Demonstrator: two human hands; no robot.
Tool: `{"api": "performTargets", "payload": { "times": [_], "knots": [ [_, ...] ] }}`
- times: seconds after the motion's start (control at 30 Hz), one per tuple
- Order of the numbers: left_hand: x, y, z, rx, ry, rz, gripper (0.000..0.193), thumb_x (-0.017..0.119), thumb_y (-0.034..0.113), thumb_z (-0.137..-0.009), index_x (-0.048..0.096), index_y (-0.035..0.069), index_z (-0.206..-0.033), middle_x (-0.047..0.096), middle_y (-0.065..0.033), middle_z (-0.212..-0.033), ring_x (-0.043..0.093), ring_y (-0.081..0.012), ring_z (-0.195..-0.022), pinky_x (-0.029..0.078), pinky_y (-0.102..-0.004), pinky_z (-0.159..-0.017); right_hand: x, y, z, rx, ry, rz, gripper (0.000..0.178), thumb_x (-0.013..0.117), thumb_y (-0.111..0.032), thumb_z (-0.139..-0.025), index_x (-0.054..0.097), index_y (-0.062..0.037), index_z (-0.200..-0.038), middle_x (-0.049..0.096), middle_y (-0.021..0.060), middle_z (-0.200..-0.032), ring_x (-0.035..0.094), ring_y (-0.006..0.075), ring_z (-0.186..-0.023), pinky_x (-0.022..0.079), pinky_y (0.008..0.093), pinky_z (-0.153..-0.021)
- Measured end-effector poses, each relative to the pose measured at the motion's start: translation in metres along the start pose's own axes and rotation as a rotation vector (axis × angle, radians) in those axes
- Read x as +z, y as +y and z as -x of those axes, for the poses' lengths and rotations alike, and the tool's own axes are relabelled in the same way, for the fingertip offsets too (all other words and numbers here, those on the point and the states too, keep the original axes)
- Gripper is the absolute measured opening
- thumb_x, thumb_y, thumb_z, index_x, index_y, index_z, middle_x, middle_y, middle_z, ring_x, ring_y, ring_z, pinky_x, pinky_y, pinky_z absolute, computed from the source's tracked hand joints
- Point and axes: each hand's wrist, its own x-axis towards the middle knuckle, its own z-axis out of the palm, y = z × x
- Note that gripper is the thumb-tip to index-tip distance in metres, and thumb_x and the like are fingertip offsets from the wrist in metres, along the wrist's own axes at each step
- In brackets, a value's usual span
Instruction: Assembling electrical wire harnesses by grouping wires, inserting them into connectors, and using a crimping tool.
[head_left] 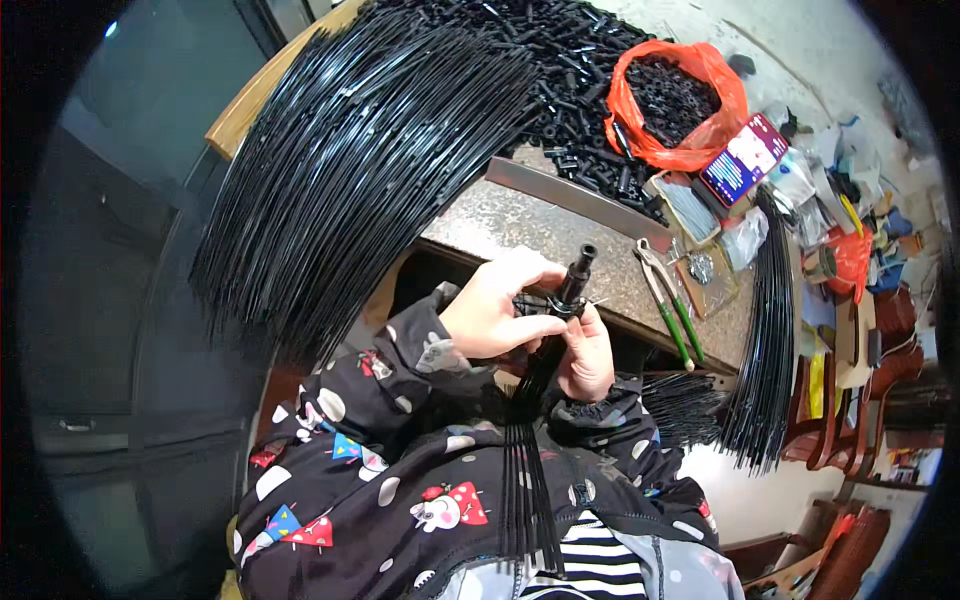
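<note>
In front of my body, close to the table's front edge, both hands are at a black tubular piece (578, 272) with a stepped, hollow-looking upper end. It stands tilted, its top leaning away from me to the right. My left hand (495, 310) is closed on its left side, thumb and fingers about the collar. Below the collar, my right hand (587, 358) pinches it from the right. A bunch of thin black rods (525, 470) hangs beneath the hands over my patterned jacket; how it joins the tube is hidden by my fingers.
A large heap of long black rods (350, 170) covers the table's left. Behind lie many short black tubes (570, 90) and a red plastic bag (735, 85) of small black parts. A metal angle bar (580, 200), green-handled pliers (668, 305), a phone (745, 160) and more rods (765, 350) sit rightward.
</note>
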Motion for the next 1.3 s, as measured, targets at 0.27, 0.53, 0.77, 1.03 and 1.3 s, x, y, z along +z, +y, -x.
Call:
{"api": "performTargets", "payload": {
  "times": [0.27,0.53,0.77,1.03,1.3],
  "knots": [
    [0.009,-0.013,0.0,-0.181,-0.04,0.553,0.031,0.067,-0.002,-0.065,0.055,-0.001,-0.093,0.048,-0.0077,-0.089,0.05,-0.0159,-0.083,0.042,-0.0274,-0.071,-0.007,0.001,0.001,-0.006,-0.039,-0.059,0.029,0.059,-0.02,-0.08,0.048,-0.0046,-0.102,0.057,0.007,-0.083,0.057,0.0164,-0.071,0.05,0.0302,-0.066],
    [0.019,-0.023,-0.003,-0.088,-0.013,0.716,0.032,0.066,-0.006,-0.064,0.056,0.0,-0.094,0.049,-0.006,-0.088,0.051,-0.016,-0.087,0.041,-0.0263,-0.073,-0.015,0.003,0.0,-0.068,-0.072,0.037,0.045,0.055,-0.027,-0.083,0.042,-0.0015,-0.117,0.056,0.0102,-0.073,0.053,0.0185,-0.066,0.043,0.0301,-0.061],
    [0.023,-0.032,-0.001,-0.047,-0.04,0.836,0.03,0.062,-0.007,-0.069,0.052,-0.002,-0.097,0.05,-0.008,-0.091,0.056,-0.014,-0.066,0.048,-0.0235,-0.052,-0.012,0.0,0.002,-0.028,-0.103,-0.005,0.037,0.057,-0.028,-0.081,0.047,-0.0049,-0.108,0.056,0.0096,-0.076,0.055,0.0199,-0.069,0.046,0.0308,-0.063],
    [0.007,-0.023,0.002,-0.108,-0.118,0.858,0.024,0.066,-0.004,-0.065,0.06,0.001,-0.088,0.056,-0.0102,-0.091,0.054,-0.0211,-0.083,0.041,-0.0426,-0.085,-0.001,-0.005,0.004,0.007,-0.192,0.029,0.033,0.058,-0.026,-0.081,0.052,-0.0001,-0.1,0.057,0.0062,-0.08,0.055,0.0146,-0.07,0.044,0.0275,-0.065],
    [0.027,-0.017,-0.019,0.18,-0.375,1.143,0.018,0.072,-0.004,-0.056,0.06,0.001,-0.068,0.056,-0.0093,-0.071,0.052,-0.0225,-0.077,0.035,-0.0463,-0.091,-0.026,-0.006,0.012,0.255,-0.174,0.268,0.025,0.066,-0.014,-0.069,0.054,-0.0019,-0.087,0.057,0.009,-0.078,0.056,0.0211,-0.072,0.043,0.0312,-0.066]
  ]
}}
